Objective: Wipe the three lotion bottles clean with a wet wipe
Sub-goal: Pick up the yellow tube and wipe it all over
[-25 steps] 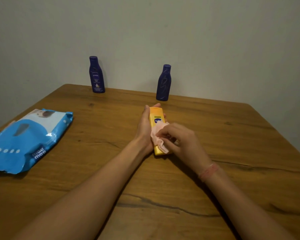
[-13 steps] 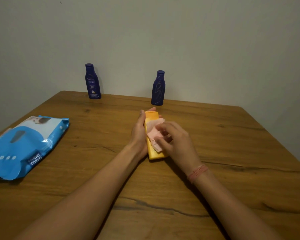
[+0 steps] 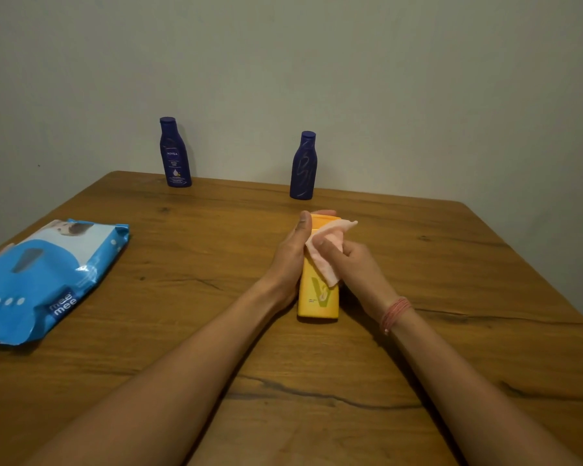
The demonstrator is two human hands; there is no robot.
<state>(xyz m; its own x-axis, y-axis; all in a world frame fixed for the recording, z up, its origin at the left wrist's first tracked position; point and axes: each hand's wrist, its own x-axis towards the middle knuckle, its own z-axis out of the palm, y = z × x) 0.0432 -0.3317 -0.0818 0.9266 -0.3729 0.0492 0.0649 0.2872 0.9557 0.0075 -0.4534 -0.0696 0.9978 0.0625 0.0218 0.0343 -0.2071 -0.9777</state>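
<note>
**Fingers on the wipe, yellow bottle steadied**

The fingers (image 3: pixel 330 245) of the right hand (image 3: pixel 357 267) pinch the wet wipe (image 3: pixel 323 253) against the yellow bottle (image 3: pixel 318 297). The left hand (image 3: pixel 292 260) curls round its far side, likely bracing it flat on the surface (image 3: pixel 451 331). Two blue bottles (image 3: pixel 175 156) (image 3: pixel 304 168) stand upright well beyond, probably awaiting wiping.

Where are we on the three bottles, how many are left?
Nothing shows as finished. In hand: the left hand steadies the yellow bottle while the right hand presses the wet wipe on its upper part. The two blue bottles stand untouched by the wall; whether they are clean cannot be told.
</note>
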